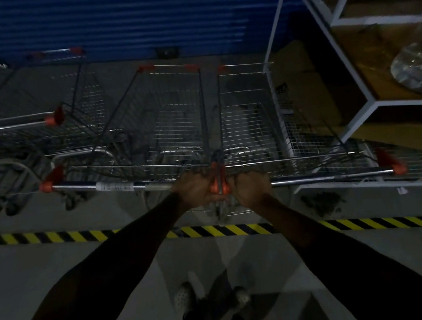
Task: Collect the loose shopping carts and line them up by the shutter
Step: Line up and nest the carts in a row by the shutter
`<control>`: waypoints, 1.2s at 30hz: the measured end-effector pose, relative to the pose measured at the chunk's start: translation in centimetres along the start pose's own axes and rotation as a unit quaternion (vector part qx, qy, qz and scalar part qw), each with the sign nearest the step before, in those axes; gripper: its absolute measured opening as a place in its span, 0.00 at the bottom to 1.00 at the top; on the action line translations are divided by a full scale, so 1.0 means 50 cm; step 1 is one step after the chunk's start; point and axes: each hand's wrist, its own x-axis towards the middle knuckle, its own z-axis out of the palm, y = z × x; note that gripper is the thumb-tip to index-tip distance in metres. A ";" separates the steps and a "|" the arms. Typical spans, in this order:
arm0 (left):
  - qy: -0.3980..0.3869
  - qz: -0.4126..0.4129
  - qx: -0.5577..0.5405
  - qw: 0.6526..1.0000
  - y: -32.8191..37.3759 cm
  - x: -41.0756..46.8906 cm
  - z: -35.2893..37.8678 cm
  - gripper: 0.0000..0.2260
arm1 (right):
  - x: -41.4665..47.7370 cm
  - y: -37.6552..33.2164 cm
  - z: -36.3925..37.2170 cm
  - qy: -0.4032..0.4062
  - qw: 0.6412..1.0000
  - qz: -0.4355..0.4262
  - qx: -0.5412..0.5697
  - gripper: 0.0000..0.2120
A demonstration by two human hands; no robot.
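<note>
Left hand (195, 191) and right hand (250, 188) are clutching neighbouring cart handles (114, 186), fingers curled tight; they're needing even pushes, square to the shutter (124, 21).

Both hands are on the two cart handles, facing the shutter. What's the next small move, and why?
Probably ease the middle cart and right cart a little forward. The left hand and right hand grip adjoining handle ends; bare floor shows between their fronts and the blue shutter, and the far-left cart stands further in. Mind the white rack at right.
</note>
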 end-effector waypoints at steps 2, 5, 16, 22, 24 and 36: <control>0.013 0.000 -0.009 1.000 -0.012 0.004 0.002 0.46 | -0.001 -0.011 0.007 0.011 1.000 0.005 -0.007 0.25; 0.008 -0.001 0.002 1.000 -0.022 0.001 0.007 0.50 | -0.001 -0.021 0.014 0.010 0.999 0.030 0.023 0.31; -0.004 -0.038 0.003 0.999 -0.017 0.005 -0.005 0.47 | 0.028 0.021 0.002 0.045 0.998 0.042 0.011 0.27; -0.005 -0.032 -0.007 0.999 -0.019 0.015 -0.003 0.47 | 0.031 0.023 -0.009 0.026 0.999 0.029 -0.004 0.24; -0.005 -0.027 -0.016 0.999 -0.023 0.023 0.000 0.46 | 0.027 0.022 -0.008 0.028 0.999 0.026 -0.002 0.25; -0.004 -0.031 -0.017 0.999 -0.015 0.019 -0.018 0.46 | 0.019 0.033 -0.022 0.011 0.999 0.024 0.026 0.26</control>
